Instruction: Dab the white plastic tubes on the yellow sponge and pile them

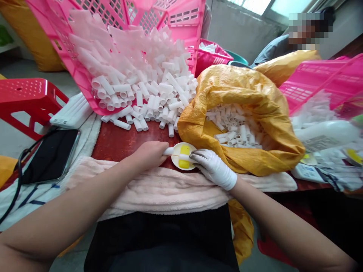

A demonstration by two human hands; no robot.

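Your left hand, bare, is closed round a white handle; thin rod sticks out of it toward the small white tube. Can't tell if the rod is inside. Your gloved right hand pinches that tube's right end, over the yellow pad in the shallow dish. Dish sits at the table's near side, between pink towel and orange-yellow sack. Loose tubes spill from the pink basket beyond
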